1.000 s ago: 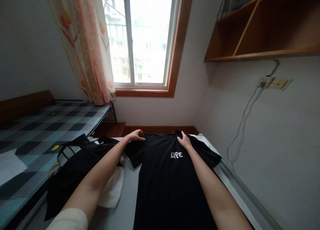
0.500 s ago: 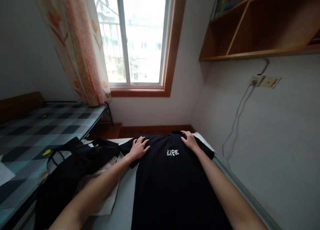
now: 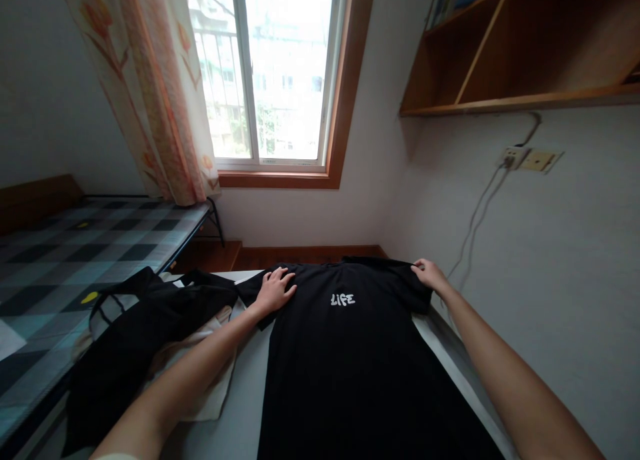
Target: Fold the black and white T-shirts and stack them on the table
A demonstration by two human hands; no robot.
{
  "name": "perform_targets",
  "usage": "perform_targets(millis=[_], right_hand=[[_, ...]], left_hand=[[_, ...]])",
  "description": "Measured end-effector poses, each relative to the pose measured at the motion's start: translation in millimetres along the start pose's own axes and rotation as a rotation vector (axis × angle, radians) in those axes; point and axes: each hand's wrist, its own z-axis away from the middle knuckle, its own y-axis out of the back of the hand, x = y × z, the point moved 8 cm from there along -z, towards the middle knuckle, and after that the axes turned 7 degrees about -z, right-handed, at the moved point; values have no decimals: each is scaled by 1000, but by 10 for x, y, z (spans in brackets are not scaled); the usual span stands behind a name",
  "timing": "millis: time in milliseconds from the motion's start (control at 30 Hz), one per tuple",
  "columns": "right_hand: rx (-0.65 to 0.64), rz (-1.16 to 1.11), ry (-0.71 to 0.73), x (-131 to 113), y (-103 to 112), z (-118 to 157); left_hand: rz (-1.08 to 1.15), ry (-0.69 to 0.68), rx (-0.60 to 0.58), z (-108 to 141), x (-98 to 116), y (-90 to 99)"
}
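Observation:
A black T-shirt (image 3: 345, 373) with white lettering on it lies spread over a white table (image 3: 240, 380), its collar end at the far side. Flat on the shirt near its left shoulder rests my left hand (image 3: 275, 291), fingers spread. My right hand (image 3: 431, 275) pinches the shirt at the right shoulder and sleeve, lifting that edge a little. The lower end of the shirt runs out of view at the bottom.
Left of the shirt, a heap of black clothing (image 3: 145, 340) lies over pale cloth (image 3: 215, 387). Beyond it stands a bed with a checked mattress (image 3: 130, 233). A wall shelf (image 3: 540, 100) hangs at upper right, above a socket (image 3: 515, 157) with cords.
My right hand has moved right from the collar area to the sleeve and now grips it. The shirt's right shoulder is raised and pulled outward. My left hand has stayed on the shirt.

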Motion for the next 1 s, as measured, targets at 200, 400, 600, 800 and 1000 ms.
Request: perform_targets(millis=[200, 400, 600, 800, 1000], right_hand=[[-32, 369, -120, 49, 22, -86], [-88, 499, -193, 290, -184, 30], [98, 407, 54, -297, -261, 132], [-205, 453, 402, -478, -811, 495], [-386, 248, 54, 294, -697, 324]], left_hand=[[-4, -21, 36, 10, -4, 7], [-2, -29, 61, 12, -6, 13], [3, -31, 77, 8, 4, 18], [-1, -40, 87, 13, -3, 19], [-12, -39, 92, 12, -3, 15]])
